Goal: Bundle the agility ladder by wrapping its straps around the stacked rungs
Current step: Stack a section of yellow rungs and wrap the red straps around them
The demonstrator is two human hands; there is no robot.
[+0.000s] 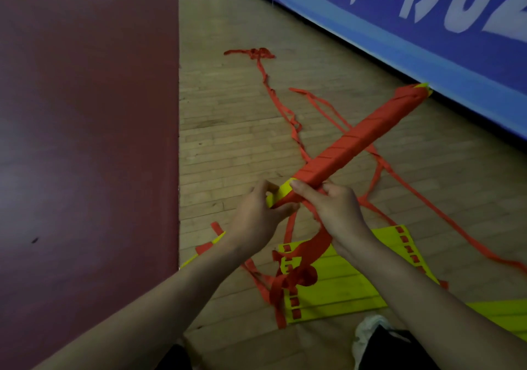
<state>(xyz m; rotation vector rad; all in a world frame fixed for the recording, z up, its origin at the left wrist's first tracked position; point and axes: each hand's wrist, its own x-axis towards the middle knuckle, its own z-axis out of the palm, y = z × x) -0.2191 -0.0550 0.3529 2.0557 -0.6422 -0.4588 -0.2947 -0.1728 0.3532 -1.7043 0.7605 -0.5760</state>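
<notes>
A long bundle of stacked yellow rungs (356, 141), wound almost end to end in red strap, slants from the centre up to the right, above the floor. My left hand (256, 218) grips its near yellow end. My right hand (333, 207) holds the bundle just beyond, thumb on top, with red strap (313, 244) hanging down from under it. Loose red straps (285, 113) trail over the wooden floor behind the bundle. Under my arms lies a second flat stack of yellow rungs (342, 287) with red strap knotted on it.
A blue banner wall (427, 27) runs diagonally at the right, close to the bundle's far tip. Dark red flooring (85, 141) borders the wooden strip on the left. A white shoe (368, 329) and dark trousers show at the bottom.
</notes>
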